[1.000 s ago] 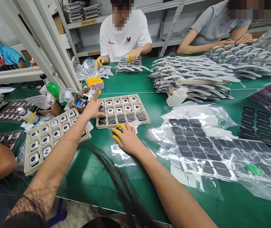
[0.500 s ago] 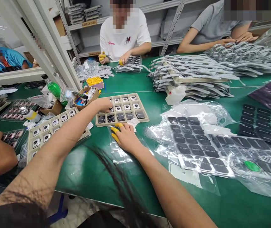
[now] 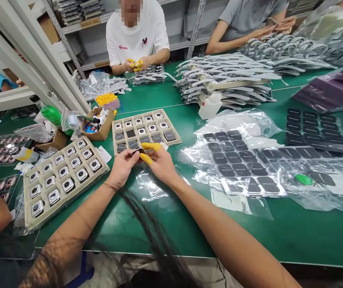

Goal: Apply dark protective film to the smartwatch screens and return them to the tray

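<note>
A smartwatch body (image 3: 137,152), small and dark on the side I see, is pinched between both hands just over the front edge of the beige tray (image 3: 176,141). Fingers and thumb of my left hand (image 3: 121,168) grip its left side. Yellow finger cots cover fingertips of my right hand (image 3: 161,165), which closes on the other side; the fingers hide much of the watch. In the tray, the back rows hold white-framed watch bodies, and dark square film pieces (image 3: 169,136) cover several in the front rows. One slot in the middle row shows only a dark bottom.
Another tray of watch bodies (image 3: 66,184) lies to the left. Sheets of black square stickers (image 3: 243,158) and clear plastic film spread right. Stacked grey straps (image 3: 225,80), a white bottle (image 3: 210,105) and a box of odds and ends (image 3: 107,126) stand behind. Co-workers sit across and at left.
My left hand has drawn back from the tray with a watch body. My right hand has lifted off the plastic film and joined it. The view has shifted.
</note>
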The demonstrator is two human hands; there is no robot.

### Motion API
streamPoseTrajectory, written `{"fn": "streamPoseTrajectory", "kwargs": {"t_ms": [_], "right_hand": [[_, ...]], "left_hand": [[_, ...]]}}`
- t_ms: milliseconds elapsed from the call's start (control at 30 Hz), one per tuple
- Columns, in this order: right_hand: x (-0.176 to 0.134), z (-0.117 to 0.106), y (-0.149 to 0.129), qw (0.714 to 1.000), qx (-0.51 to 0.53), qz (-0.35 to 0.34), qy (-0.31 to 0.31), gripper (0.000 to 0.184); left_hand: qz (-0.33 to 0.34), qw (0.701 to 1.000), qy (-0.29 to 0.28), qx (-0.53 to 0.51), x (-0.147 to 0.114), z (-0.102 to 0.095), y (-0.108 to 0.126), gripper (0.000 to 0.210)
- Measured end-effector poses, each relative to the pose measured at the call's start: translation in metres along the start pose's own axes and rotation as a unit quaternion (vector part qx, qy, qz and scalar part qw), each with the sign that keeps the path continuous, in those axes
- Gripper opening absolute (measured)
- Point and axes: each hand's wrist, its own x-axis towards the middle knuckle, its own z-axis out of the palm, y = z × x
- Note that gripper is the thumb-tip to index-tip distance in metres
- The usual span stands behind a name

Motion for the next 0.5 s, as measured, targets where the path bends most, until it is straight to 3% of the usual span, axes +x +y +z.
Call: {"fn": "streamPoseTrajectory", "kwargs": {"t_ms": [167,267,400,433,500], "right_hand": [[-0.008,-0.013,-0.001,0.992,-0.015,-0.094,-0.077,0.026],[-0.009,-0.012,-0.003,0.993,0.008,-0.117,-0.025,0.017],[-0.003,-0.024,-0.001,0.993,0.058,-0.065,0.076,0.033],[-0.002,-0.032,0.001,0.996,0.033,-0.057,0.067,0.035],[-0.001,-0.055,0.003,0.994,-0.083,-0.068,-0.022,0.029]], "left_hand": [[-0.075,0.991,-0.034,-0.109,-0.005,-0.008,0.001,0.098],[-0.097,0.984,-0.05,-0.142,-0.006,-0.011,0.001,0.1],[-0.107,0.98,-0.082,-0.145,-0.006,-0.013,-0.001,0.098],[-0.102,0.981,-0.081,-0.142,-0.006,-0.013,-0.002,0.096],[-0.082,0.984,-0.057,-0.146,-0.004,-0.012,-0.005,0.097]]}}
